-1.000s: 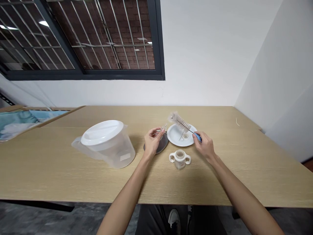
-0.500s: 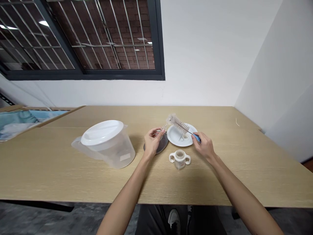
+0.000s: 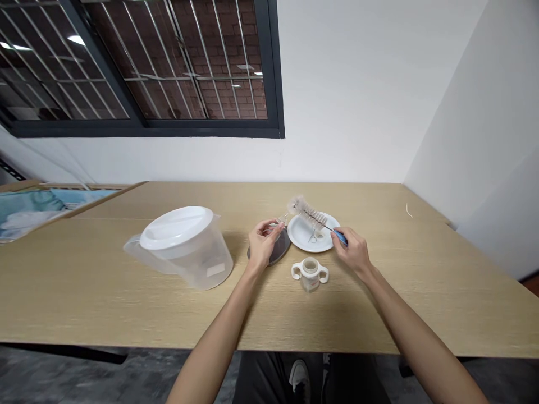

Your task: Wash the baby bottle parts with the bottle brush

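Observation:
Near the middle of the table, my left hand (image 3: 261,242) pinches a small clear piece, perhaps a bottle nipple (image 3: 283,219). A bottle brush (image 3: 310,214) with pale bristles is gripped by its blue handle in my right hand (image 3: 352,250). Its bristle tip points up and left, close to the clear piece; whether they touch I cannot tell. Under the brush lies a white plate (image 3: 296,240) with small clear parts on it. Below my left hand is a dark round disc (image 3: 280,249), partly hidden. A small two-handled bottle (image 3: 310,279) stands upright and uncapped in front of the plate.
A translucent pitcher (image 3: 202,264) with a white lid stands on the left. At the far left a box (image 3: 105,196) holds blue and white cloth or plastic. A thin white strip (image 3: 409,210) lies at the back right. Behind the table is a white wall (image 3: 345,112).
Almost nothing differs. The brush and my right hand have shifted very slightly to the right; my left hand keeps its place.

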Tool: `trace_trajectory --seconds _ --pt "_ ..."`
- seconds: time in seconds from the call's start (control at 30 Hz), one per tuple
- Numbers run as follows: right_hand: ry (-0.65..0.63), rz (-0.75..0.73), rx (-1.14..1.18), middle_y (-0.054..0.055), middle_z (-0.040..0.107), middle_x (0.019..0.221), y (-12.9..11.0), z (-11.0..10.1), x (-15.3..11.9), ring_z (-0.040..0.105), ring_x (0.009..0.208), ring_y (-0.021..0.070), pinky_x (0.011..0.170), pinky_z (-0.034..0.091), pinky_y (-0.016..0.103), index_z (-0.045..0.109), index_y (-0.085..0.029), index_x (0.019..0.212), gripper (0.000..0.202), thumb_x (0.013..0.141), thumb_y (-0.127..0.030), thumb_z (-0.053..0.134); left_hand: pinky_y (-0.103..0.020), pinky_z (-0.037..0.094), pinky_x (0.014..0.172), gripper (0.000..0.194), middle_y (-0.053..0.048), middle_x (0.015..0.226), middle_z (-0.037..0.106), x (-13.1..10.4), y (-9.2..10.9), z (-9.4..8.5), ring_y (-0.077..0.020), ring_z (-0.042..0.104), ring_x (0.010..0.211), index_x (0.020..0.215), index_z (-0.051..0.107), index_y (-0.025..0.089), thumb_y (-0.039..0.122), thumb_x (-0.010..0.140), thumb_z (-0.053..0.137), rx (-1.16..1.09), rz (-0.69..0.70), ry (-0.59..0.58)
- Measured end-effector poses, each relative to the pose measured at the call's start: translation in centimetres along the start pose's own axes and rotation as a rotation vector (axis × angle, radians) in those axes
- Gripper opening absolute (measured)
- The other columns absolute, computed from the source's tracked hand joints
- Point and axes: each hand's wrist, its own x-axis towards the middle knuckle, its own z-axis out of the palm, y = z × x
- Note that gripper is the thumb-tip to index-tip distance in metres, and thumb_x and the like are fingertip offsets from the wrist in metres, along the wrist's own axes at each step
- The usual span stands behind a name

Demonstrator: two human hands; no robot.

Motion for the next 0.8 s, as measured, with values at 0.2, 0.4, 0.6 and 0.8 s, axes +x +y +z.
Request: trace_trajectory --seconds 0.2,0.4,0.6,0.8 --pt "0.0 -0.072 0.022 0.005 0.067 0.091 0.0 0.0 0.0 0.063 0.08 0.0129 0.071 0.048 0.025 0.061 -0.016 0.103 0.012 0.093 -0.021 0.058 -0.022 0.042 0.064 0.051 -0.006 0.078 0.062 0.0 -0.2 -0.1 -0.0121 0.053 0.069 0.097 0.073 0.011 0.046 0.062 0.084 0.021 -0.004 -0.001" --pt "0.056 0.058 -0.069 0.005 0.068 0.093 0.5 0.1 0.0 0.064 0.083 0.0155 0.07 0.047 0.027 0.062 -0.016 0.103 0.015 0.095 -0.027 0.055 -0.022 0.042 0.064 0.051 -0.005 0.077 0.062 0.0 -0.2 -0.1 -0.0117 0.051 0.068 0.096 0.073 0.011 0.047 0.062 0.084 0.024 -0.005 0.013" --pt "-0.043 -0.088 -0.007 0.004 0.066 0.091 0.2 0.2 -0.1 0.063 0.08 0.0131 0.07 0.047 0.026 0.061 -0.016 0.104 0.013 0.094 -0.023 0.056 -0.023 0.043 0.066 0.049 -0.008 0.084 0.066 0.0 -0.2 -0.2 -0.0119 0.052 0.071 0.096 0.073 0.011 0.046 0.063 0.084 0.032 -0.011 0.001" --pt "0.043 0.076 -0.08 0.005 0.068 0.094 1.2 0.2 -0.1 0.064 0.084 0.0157 0.072 0.048 0.028 0.063 -0.016 0.102 0.017 0.095 -0.029 0.055 -0.023 0.044 0.068 0.049 -0.009 0.089 0.068 0.3 -0.8 -0.4 -0.0122 0.055 0.073 0.098 0.072 0.011 0.045 0.065 0.084 0.002 0.0 -0.012"
